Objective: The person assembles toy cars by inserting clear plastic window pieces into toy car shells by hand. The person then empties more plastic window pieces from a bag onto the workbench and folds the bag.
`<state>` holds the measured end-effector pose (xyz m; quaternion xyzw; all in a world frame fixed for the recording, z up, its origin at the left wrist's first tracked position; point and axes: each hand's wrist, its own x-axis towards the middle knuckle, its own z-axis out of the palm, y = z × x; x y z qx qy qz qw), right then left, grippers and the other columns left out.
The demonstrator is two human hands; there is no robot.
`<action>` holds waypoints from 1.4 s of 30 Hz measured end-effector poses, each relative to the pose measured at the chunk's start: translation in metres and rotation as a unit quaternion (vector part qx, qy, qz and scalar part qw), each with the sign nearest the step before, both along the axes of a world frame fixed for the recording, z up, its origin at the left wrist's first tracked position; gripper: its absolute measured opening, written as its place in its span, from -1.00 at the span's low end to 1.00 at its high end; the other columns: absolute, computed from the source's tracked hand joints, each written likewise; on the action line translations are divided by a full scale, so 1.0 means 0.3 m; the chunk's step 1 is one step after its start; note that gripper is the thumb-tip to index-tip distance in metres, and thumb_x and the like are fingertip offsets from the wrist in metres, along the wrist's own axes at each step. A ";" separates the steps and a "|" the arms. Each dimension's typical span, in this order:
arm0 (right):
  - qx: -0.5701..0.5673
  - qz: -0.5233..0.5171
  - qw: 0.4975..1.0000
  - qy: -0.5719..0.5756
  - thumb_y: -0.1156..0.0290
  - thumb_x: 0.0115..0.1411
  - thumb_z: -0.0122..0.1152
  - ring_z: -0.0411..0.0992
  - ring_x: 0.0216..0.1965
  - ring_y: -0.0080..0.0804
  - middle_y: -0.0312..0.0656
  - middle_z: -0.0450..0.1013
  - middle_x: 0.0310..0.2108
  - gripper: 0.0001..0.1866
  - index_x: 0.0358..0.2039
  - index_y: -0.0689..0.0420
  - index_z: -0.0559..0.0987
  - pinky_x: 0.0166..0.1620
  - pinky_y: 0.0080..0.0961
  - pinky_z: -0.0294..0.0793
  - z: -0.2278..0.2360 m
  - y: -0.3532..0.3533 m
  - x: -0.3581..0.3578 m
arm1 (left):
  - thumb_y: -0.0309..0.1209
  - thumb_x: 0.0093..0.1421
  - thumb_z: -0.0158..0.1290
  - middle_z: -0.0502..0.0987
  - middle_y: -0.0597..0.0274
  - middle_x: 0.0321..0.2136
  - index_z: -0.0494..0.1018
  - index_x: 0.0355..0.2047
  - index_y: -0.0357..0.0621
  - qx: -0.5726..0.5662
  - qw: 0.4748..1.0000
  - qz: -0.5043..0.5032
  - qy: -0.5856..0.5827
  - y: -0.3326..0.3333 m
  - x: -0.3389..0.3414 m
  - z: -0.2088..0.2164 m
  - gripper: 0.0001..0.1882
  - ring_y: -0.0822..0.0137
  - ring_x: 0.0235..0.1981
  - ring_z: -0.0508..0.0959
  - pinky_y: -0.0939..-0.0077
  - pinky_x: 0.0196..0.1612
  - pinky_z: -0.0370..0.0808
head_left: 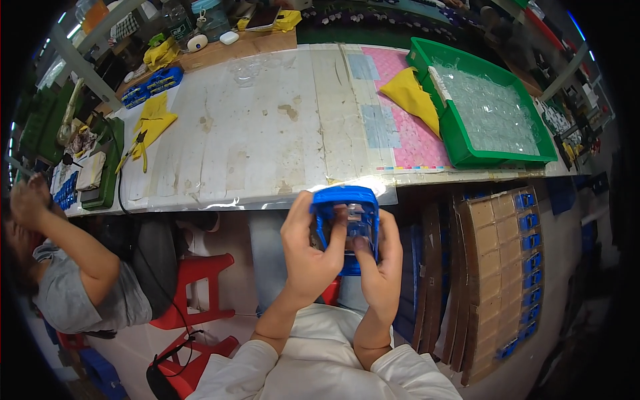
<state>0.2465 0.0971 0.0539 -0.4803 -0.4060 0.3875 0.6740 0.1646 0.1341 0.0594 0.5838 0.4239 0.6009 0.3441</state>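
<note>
Just off the table's near edge, both my hands grip a blue plastic housing with an open, hollow middle. My left hand wraps its left side, and the thumb reaches into the opening. Around the right side curl the fingers of my right hand, its thumb pressed inside too. Some clear or pale parts show within the housing, too small to make out. The fingers behind it are hidden.
Beyond my hands is the white-covered table. At right stands a green tray of clear plastic pieces beside a yellow cloth. Pliers lie at left. A co-worker sits left. Stacked cardboard dividers hold blue parts.
</note>
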 end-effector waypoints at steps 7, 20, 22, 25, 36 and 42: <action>-0.026 0.054 0.995 -0.079 0.61 0.09 -0.08 0.30 -0.48 -0.62 -0.17 0.38 -0.53 -0.84 -0.28 0.28 0.38 -0.41 -0.64 0.31 -0.028 -0.006 0.029 | -0.65 0.02 -0.01 0.34 0.24 -0.52 0.35 -0.41 -0.31 -0.003 0.999 -0.033 -0.028 0.010 -0.004 -0.012 -0.90 0.51 -0.53 0.33 0.70 -0.49 0.25; -0.022 0.022 0.997 -0.064 0.54 0.18 -0.11 0.26 -0.44 -0.65 -0.18 0.38 -0.50 -0.86 -0.27 0.29 0.38 -0.38 -0.65 0.30 -0.015 -0.009 0.018 | -0.63 0.08 -0.07 0.45 0.17 -0.31 0.29 -0.11 -0.33 -0.140 0.968 -0.166 -0.129 -0.049 0.005 -0.040 -0.68 0.49 -0.28 0.42 0.62 -0.21 0.37; -0.011 0.012 0.998 -0.053 0.54 0.19 -0.12 0.27 -0.42 -0.66 -0.18 0.39 -0.49 -0.86 -0.26 0.28 0.38 -0.36 -0.65 0.31 -0.015 -0.009 0.015 | -0.61 0.11 -0.07 0.47 0.20 -0.29 0.29 -0.10 -0.32 -0.167 0.951 -0.196 -0.171 -0.052 0.004 -0.047 -0.69 0.53 -0.27 0.41 0.65 -0.20 0.36; -0.020 0.014 0.998 -0.049 0.55 0.19 -0.13 0.27 -0.41 -0.67 -0.19 0.40 -0.48 -0.85 -0.25 0.28 0.38 -0.35 -0.65 0.31 -0.019 -0.014 0.016 | -0.60 0.12 -0.06 0.47 0.21 -0.30 0.31 -0.11 -0.32 -0.152 0.951 -0.206 -0.173 -0.052 0.003 -0.053 -0.71 0.54 -0.28 0.42 0.66 -0.20 0.37; -0.003 0.000 0.997 -0.080 0.58 0.15 -0.12 0.34 -0.41 -0.63 -0.12 0.42 -0.47 -0.81 -0.20 0.29 0.37 -0.36 -0.63 0.33 -0.025 -0.011 0.015 | -0.55 0.13 -0.01 0.49 0.25 -0.33 0.35 -0.16 -0.30 -0.162 0.951 -0.194 -0.178 -0.050 0.009 -0.057 -0.76 0.56 -0.31 0.43 0.68 -0.25 0.37; -0.008 -0.005 0.995 -0.095 0.60 0.13 -0.13 0.37 -0.42 -0.59 -0.10 0.42 -0.48 -0.79 -0.20 0.29 0.37 -0.37 -0.60 0.34 -0.026 -0.011 0.010 | -0.51 0.14 0.00 0.49 0.26 -0.38 0.38 -0.22 -0.30 -0.160 0.952 -0.187 -0.183 -0.045 0.012 -0.073 -0.81 0.58 -0.34 0.43 0.70 -0.28 0.37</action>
